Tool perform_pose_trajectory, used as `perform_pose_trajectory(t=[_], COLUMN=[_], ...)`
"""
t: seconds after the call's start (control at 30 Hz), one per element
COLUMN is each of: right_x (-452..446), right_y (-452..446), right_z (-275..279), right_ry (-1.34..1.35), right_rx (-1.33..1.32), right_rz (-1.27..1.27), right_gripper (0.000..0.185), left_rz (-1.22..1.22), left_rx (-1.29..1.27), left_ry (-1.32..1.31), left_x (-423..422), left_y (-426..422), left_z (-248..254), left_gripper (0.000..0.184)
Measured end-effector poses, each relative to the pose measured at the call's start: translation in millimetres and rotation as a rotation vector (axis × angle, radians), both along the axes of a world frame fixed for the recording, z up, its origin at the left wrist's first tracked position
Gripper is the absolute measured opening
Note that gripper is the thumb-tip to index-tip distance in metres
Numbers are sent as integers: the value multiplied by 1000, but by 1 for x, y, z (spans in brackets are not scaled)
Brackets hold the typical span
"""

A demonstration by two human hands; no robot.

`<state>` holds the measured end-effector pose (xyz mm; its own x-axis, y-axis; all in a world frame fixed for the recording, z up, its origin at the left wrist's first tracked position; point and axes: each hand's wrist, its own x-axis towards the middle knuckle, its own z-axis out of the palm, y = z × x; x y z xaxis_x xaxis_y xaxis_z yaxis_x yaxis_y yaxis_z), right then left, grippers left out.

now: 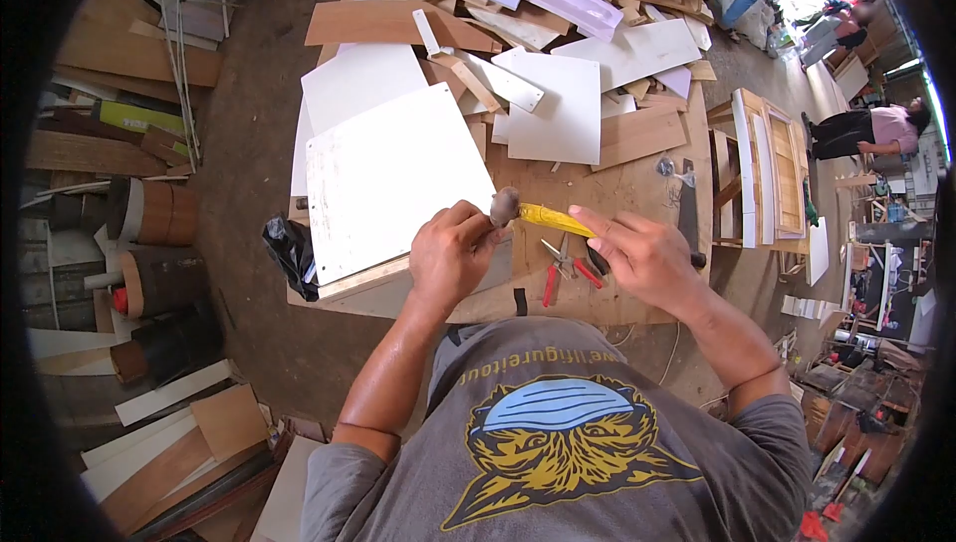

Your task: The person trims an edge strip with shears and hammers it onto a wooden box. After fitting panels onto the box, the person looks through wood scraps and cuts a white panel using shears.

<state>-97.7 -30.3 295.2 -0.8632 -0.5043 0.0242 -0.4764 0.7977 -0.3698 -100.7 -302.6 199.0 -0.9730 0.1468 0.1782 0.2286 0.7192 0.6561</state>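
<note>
A hammer with a yellow handle [550, 218] is in my right hand [637, 255], its fingers wrapped round the handle. The round metal hammer head [505, 206] is right beside the fingertips of my left hand [453, 248]. My left hand is closed in a pinch at the right edge of a white panel [398, 183]; whatever it pinches is too small to make out. The panel lies on the workbench, with small holes along its edges. Pliers with red handles [570, 269] lie open on the bench between my hands.
Offcuts and boards [558, 4] are piled on the far side of the workbench [558, 183]. A black plastic bag [289, 251] hangs at its left end. A saw [688, 211] lies at the right. Wooden frames [772, 173] stand beyond; several people are farther right.
</note>
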Motion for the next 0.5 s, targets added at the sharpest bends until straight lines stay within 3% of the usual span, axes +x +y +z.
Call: perform_pose_trajectory(t=[0.1,0.2,0.3,0.4,0.5], right_x=[-3,-2,-3,-5,0], right_y=[1,1,2,2,4], right_z=[-11,0,3,2,-4], right_ry=[66,55,-27,35,89], right_rx=[-287,-250,-46,-318,-219], right_rz=[-46,-62,1,-34,-50], right_gripper=[53,53,52,52,52], left_rz=[8,15,-5,-3,6], left_rx=[27,31,-7,11,-12], left_ry=[30,28,48,86,76], left_x=[0,0,1,2,3], left_y=[1,1,0,2,2], left_z=[-2,-2,-7,-7,-6], left_gripper=[15,15,15,16,16])
